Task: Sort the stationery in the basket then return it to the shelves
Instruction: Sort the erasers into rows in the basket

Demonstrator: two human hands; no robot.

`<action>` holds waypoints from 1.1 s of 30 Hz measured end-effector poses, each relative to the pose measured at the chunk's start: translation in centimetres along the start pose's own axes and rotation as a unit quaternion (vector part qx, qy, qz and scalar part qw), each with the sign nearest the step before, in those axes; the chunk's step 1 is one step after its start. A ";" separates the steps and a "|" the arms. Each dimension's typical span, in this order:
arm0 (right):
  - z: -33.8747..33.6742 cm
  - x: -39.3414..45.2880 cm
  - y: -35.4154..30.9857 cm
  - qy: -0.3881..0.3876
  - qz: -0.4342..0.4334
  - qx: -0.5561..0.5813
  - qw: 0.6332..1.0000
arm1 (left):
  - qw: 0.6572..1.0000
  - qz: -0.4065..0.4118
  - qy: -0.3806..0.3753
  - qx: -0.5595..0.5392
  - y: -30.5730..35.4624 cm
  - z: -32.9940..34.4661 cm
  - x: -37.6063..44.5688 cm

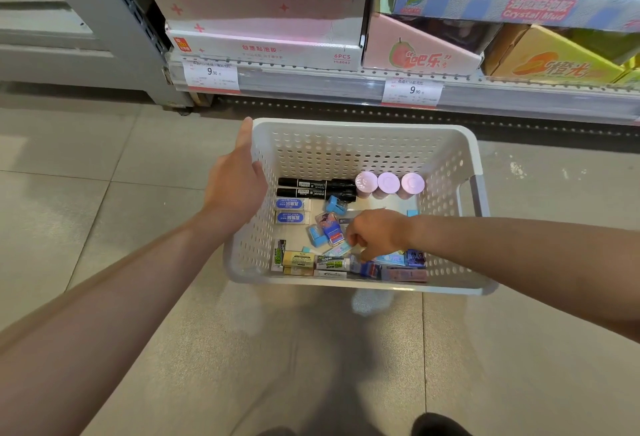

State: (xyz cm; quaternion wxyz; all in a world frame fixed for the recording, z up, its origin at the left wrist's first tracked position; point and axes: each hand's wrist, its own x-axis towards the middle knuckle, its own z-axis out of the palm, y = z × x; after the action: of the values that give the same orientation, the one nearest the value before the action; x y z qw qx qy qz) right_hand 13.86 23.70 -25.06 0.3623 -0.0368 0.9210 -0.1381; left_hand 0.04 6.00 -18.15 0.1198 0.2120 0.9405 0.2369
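while your left hand [235, 181] lies against the left wall of the white perforated basket [476, 165], thumb up near the far-left corner and fingers hooked over the rim, your right hand [375, 233] reaches down inside it near the front edge. its fingers are curled downward among the small packs there, but you cannot tell from the head view whether they actually pinch one. the basket sits on the tiled floor [86, 200] just in front of the bottom shelf [311, 84].

inside the basket, two black markers [315, 188] lie side by side toward the back, parallel to the far wall, with three pink round-lidded tubs [388, 182] standing in a row just to their right. two blue-labelled erasers [292, 210] lie stacked in a column near the left wall. a blue sharpener [336, 205] sits near the middle. along the front edge runs a row of assorted erasers [301, 262], touching one another.

on the shelf stand display boxes [263, 47], and two price tags [412, 89] hang on its front rail.
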 end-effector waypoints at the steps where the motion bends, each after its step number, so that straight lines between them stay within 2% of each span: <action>1: 0.1 0.1 -0.2 0.005 0.003 -0.001 1.000 | 1.000 -0.002 0.001 0.004 0.0 0.0 0.0; 8: 0.3 0.1 -0.9 -0.017 -0.015 0.030 0.999 | 1.000 -0.003 0.000 0.006 0.0 0.0 0.0; 20: 0.8 0.0 -0.2 -0.001 -0.012 0.122 0.993 | 1.000 0.001 0.001 0.004 0.2 0.0 -0.2; 25: 0.6 0.0 -0.5 -0.029 0.003 0.158 0.987 | 1.000 -0.003 -0.003 -0.002 0.1 0.0 -0.1; 33: 1.0 -0.1 -1.5 -0.074 -0.006 0.101 0.992 | 1.000 -0.002 -0.001 0.002 -0.1 0.2 0.0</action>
State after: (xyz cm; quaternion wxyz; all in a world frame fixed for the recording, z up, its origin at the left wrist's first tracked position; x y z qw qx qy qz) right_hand 14.58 22.05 -25.30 0.4301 -0.0161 0.8729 -0.2297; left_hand 0.07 5.99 -18.34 0.1212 0.2105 0.9413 0.2344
